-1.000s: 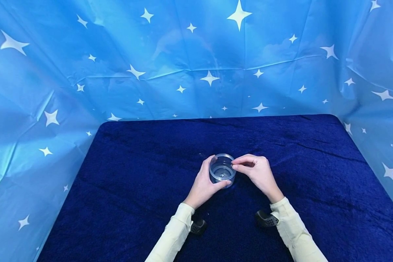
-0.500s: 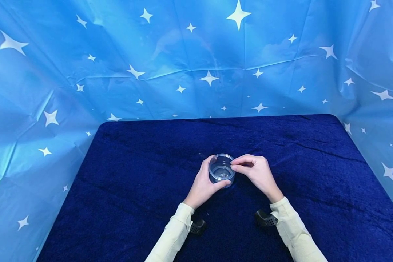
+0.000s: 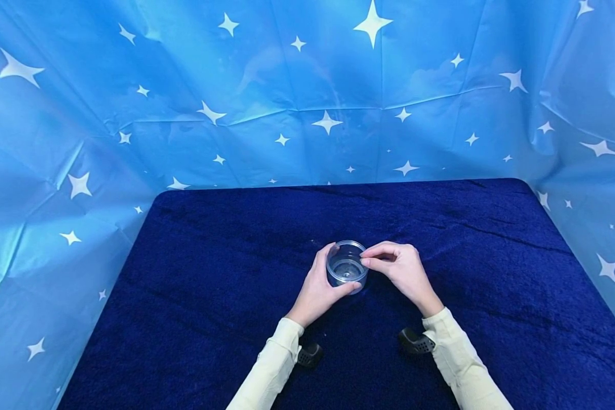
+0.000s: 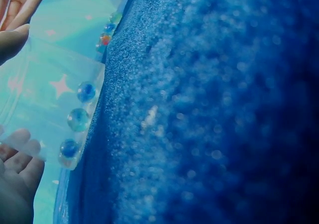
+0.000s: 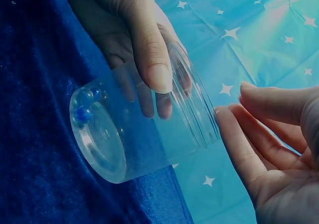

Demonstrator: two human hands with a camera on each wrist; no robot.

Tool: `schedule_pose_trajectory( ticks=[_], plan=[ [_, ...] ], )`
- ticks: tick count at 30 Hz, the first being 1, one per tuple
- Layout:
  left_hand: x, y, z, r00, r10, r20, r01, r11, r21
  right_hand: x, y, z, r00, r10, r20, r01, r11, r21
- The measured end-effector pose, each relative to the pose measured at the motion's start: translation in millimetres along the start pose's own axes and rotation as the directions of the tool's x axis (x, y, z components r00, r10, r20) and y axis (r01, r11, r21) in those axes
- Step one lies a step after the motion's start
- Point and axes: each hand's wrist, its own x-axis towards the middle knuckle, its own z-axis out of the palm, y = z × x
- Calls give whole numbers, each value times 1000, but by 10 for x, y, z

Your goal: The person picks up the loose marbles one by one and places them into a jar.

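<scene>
The clear jar [image 3: 345, 267] is over the dark blue cloth [image 3: 225, 245], with marbles [image 5: 83, 115] inside at its bottom. The left hand [image 3: 318, 290] is clamped round it, the thumb covering part of its wall. The right hand [image 3: 404, 270] is beside the jar's rim, in the way there, thumb and forefinger slightly apart. Beyond the jar hangs a starry curtain [image 3: 266, 74]; nearer the person than the jar are two black wrist devices [image 3: 310, 355] and pale sleeves [image 3: 269, 370].

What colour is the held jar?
The jar is clear and colourless, best seen in the right wrist view.
</scene>
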Motion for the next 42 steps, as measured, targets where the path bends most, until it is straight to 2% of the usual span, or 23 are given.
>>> schedule_pose_trajectory(
  ticks=[19,26,32,42],
  plan=[
    [11,-18,5,1000,23,-7,-23,1000,-10,4,2,-3,1000,3,16,-3,1000,16],
    [13,-16,-2,1000,12,-2,-12,1000,0,0,7,-4,1000,13,17,-13,1000,27],
    [5,-3,-2,1000,8,0,-8,1000,-9,-7,8,-3,1000,23,1,-23,1000,1],
    [-2,-17,-1,1000,1,4,-1,1000,-3,-44,39,-56,997,49,-58,-48,999,22]
  ],
)
